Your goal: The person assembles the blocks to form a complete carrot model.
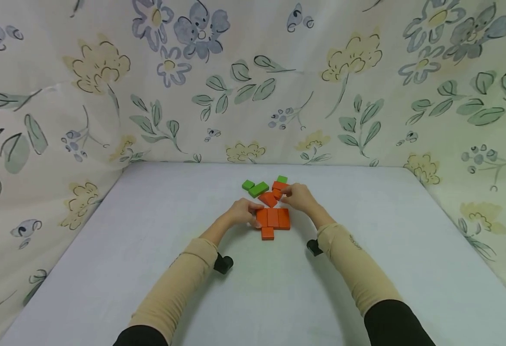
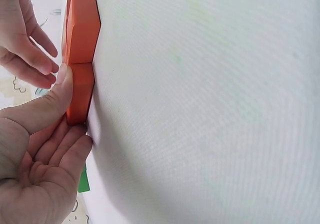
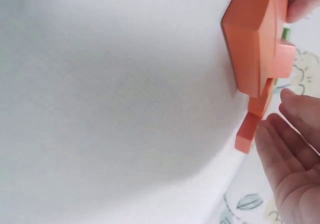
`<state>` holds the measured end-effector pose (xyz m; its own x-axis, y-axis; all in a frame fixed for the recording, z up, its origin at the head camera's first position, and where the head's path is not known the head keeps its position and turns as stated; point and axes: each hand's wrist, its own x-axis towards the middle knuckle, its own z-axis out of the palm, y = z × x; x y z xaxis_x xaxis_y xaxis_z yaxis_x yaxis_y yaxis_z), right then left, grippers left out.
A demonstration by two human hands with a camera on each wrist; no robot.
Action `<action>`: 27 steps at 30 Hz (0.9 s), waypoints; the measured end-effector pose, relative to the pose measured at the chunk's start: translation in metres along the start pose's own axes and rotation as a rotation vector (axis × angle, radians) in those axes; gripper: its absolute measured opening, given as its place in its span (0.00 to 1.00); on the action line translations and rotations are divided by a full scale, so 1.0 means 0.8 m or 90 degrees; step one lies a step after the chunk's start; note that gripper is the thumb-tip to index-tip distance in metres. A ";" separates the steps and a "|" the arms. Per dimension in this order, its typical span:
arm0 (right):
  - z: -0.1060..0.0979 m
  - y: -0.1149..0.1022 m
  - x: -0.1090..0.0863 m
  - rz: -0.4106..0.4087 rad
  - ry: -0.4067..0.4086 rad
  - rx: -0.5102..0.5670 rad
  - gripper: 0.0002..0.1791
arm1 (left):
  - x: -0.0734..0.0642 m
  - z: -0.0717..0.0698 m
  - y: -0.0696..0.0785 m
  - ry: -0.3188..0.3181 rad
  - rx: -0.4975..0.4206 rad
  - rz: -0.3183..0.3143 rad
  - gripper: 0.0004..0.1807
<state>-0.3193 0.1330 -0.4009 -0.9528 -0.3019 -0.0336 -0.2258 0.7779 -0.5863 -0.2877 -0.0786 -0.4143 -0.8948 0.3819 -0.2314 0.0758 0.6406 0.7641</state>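
Note:
Three orange blocks (image 1: 272, 217) stand side by side in a row, and a smaller orange block (image 1: 268, 234) sits against their near side. My left hand (image 1: 245, 213) grips the row's left end, its thumb along the near edge of the end block (image 2: 81, 93) and its fingers around the outer side. Just beyond the row lies a pointed orange block (image 1: 268, 199). My right hand (image 1: 299, 198) is by two small orange blocks (image 1: 280, 185) behind it, thumb and forefinger apart, with the fingertips right at a small block (image 3: 247, 133).
Beyond the orange pieces lie several green blocks (image 1: 259, 189), two at the left and one at the far end. Everything rests on a white-covered table (image 1: 170, 202). A flower-patterned cloth (image 1: 253, 110) hangs behind and along both sides.

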 end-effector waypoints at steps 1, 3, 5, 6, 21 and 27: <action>0.001 -0.001 0.003 0.002 0.002 -0.013 0.16 | 0.000 0.000 0.000 0.001 0.001 0.000 0.31; 0.003 -0.003 0.009 0.013 0.004 -0.033 0.16 | 0.000 0.000 0.001 0.002 0.003 -0.002 0.31; 0.005 -0.006 0.014 0.032 0.007 -0.049 0.16 | 0.000 0.001 0.001 0.000 0.005 -0.002 0.31; 0.006 -0.007 0.016 0.042 0.008 -0.056 0.17 | 0.000 0.001 0.002 0.001 0.006 -0.002 0.31; 0.017 0.000 0.018 0.061 0.012 -0.102 0.12 | -0.002 0.005 -0.001 0.003 0.003 -0.006 0.31; 0.002 0.005 0.010 0.083 0.004 -0.091 0.13 | 0.001 0.001 -0.002 0.003 0.011 0.003 0.31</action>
<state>-0.3273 0.1329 -0.4047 -0.9769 -0.1901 -0.0973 -0.1261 0.8812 -0.4557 -0.2881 -0.0783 -0.4161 -0.8962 0.3819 -0.2259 0.0871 0.6506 0.7544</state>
